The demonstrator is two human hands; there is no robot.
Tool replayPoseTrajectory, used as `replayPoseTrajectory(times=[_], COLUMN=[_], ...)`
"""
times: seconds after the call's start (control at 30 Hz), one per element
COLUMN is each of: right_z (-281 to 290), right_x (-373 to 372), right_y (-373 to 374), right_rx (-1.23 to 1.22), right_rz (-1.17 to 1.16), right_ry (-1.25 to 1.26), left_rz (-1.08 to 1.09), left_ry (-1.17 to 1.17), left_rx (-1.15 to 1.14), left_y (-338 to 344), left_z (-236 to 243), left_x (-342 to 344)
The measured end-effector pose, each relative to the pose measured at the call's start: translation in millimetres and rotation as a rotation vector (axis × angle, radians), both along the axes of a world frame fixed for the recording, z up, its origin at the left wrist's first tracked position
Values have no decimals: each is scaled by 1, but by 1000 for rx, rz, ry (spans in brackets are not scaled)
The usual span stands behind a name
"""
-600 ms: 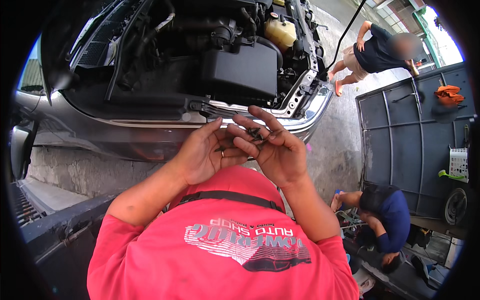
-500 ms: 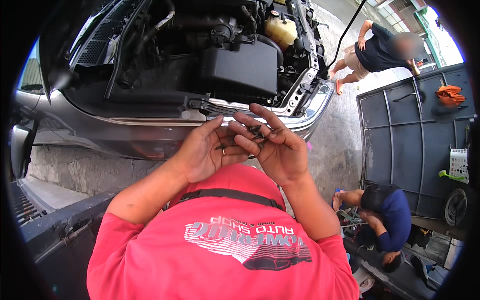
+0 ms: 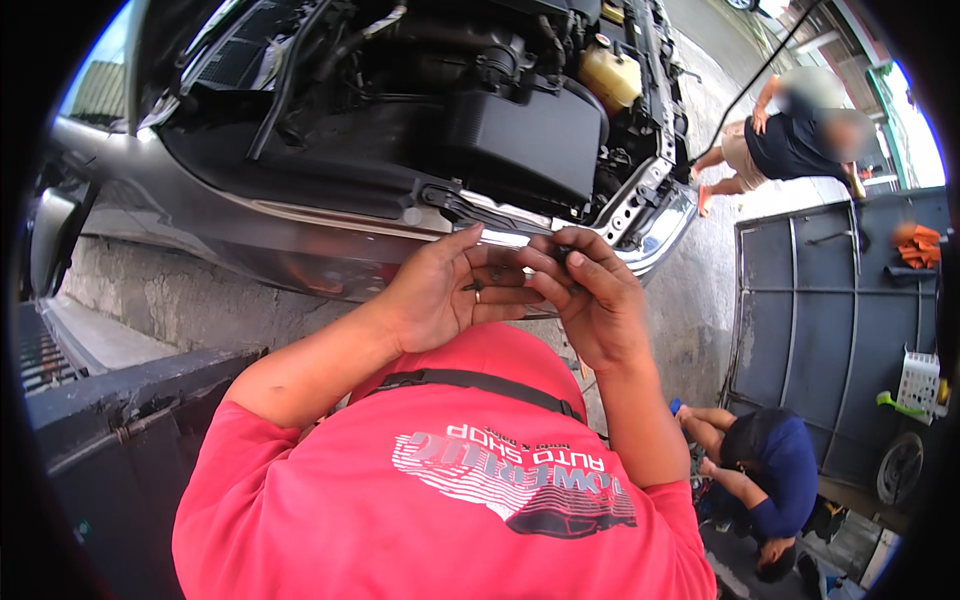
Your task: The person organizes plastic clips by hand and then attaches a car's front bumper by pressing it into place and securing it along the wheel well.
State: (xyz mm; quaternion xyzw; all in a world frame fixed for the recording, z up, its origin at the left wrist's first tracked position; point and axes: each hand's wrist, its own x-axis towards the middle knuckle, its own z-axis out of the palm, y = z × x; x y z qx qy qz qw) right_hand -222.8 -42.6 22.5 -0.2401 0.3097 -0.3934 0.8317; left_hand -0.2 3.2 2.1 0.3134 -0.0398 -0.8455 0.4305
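Observation:
My left hand (image 3: 440, 290) is held palm up with the fingers stretched out, a ring on one of them. Against those fingers lies a small dark piece (image 3: 471, 287), too small to name. Beside it, almost touching its fingertips, my right hand (image 3: 600, 305) is closed, thumb and fingers pinched round small dark fasteners (image 3: 563, 254). Whether they are bolts or clips I cannot tell. Both hands are in front of the car's fender (image 3: 330, 250), below the uncovered engine bay with its black plastic box (image 3: 525, 145).
A yellowish fluid tank (image 3: 610, 80) sits in the engine bay. At right stands a grey metal gate (image 3: 790, 300). One person (image 3: 790, 140) stands beyond the car; another (image 3: 775, 465) crouches at lower right. A dark metal ledge (image 3: 130, 400) is at my left.
My right hand's fingers have curled from spread into a pinch round the fasteners. The view has shifted, so the car sits further right. The crouching person's arm has moved.

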Motion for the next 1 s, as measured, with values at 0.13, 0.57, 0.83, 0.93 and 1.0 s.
replayPoseTrajectory(times=[0.13, 0.57, 0.83, 0.93, 1.0], right_z=[2, 11, 9, 8, 3], right_x=[9, 111, 121, 124, 124], right_y=[-2, 37, 37, 40, 43], right_rx=[-26, -1059, -807, -915, -1028], right_rz=[-31, 387, 412, 425, 432], right_ry=[132, 943, 799, 842, 843], left_rz=[27, 140, 105, 73, 48], left_ry=[-12, 170, 159, 183, 213], left_rx=[34, 21, 35, 22, 4], left_y=[8, 42, 51, 51, 50], left_z=[0, -39, -39, -45, -50], left_x=[11, 36, 56, 61, 65])
